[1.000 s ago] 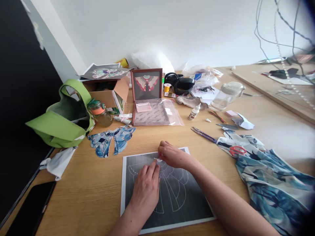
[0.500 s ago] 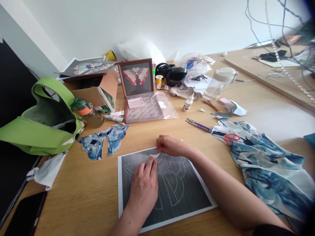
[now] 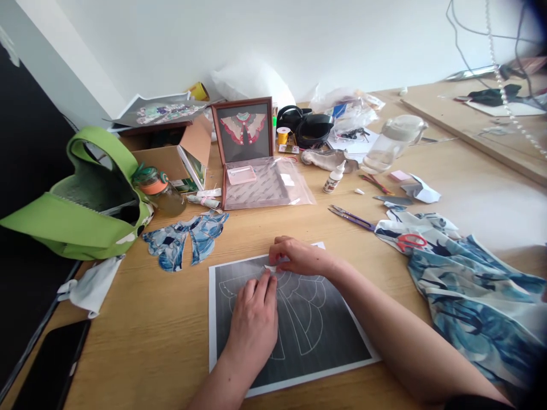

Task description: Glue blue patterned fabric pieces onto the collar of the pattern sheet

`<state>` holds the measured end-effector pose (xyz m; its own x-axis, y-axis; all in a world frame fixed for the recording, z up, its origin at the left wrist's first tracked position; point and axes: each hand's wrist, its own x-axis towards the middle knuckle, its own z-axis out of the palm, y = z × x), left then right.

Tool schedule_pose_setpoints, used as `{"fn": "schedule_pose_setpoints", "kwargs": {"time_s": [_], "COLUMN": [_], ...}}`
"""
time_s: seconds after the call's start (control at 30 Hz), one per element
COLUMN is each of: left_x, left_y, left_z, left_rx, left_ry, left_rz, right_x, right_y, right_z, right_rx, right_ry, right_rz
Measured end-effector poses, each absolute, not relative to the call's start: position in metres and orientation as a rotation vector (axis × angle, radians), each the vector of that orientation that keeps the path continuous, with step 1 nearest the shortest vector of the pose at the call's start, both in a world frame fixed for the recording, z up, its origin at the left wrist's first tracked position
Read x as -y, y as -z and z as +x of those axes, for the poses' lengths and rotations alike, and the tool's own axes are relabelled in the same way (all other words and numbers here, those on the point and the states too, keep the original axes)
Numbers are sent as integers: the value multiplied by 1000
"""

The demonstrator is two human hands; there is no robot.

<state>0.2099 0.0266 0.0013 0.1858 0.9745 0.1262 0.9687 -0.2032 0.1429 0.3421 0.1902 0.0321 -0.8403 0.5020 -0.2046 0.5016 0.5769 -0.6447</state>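
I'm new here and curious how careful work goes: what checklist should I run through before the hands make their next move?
1. Dark grey, white-bordered paper sheet lying on the table: ok.
2. Left hand resting on the sheet: ok.
3. Right hand gripping the small, curved white piece: cannot tell; its fingertips are partly hidden.
4. Thin white printed outline fully visible: not ok; the hands cover part.
5. Small white squeeze bottle with pointed nozzle standing upright: ok.
6. Purple-handled metal snips apart from both hands: ok.
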Motion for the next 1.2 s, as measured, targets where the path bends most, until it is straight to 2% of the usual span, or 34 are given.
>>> {"fn": "schedule_pose_setpoints", "kwargs": {"time_s": [0.3, 1.2], "left_x": [-24, -27], "left_y": [5, 3], "left_z": [210, 208], "left_rx": [-2004, -1939], "left_ry": [-404, -390], "left_rz": [2370, 2393], "right_x": [-189, -195], "right_y": [-29, -33], "right_z": [341, 343], "right_rx": [2772, 2795], "right_ry": [-1097, -980], "right_rz": [-856, -962]}}
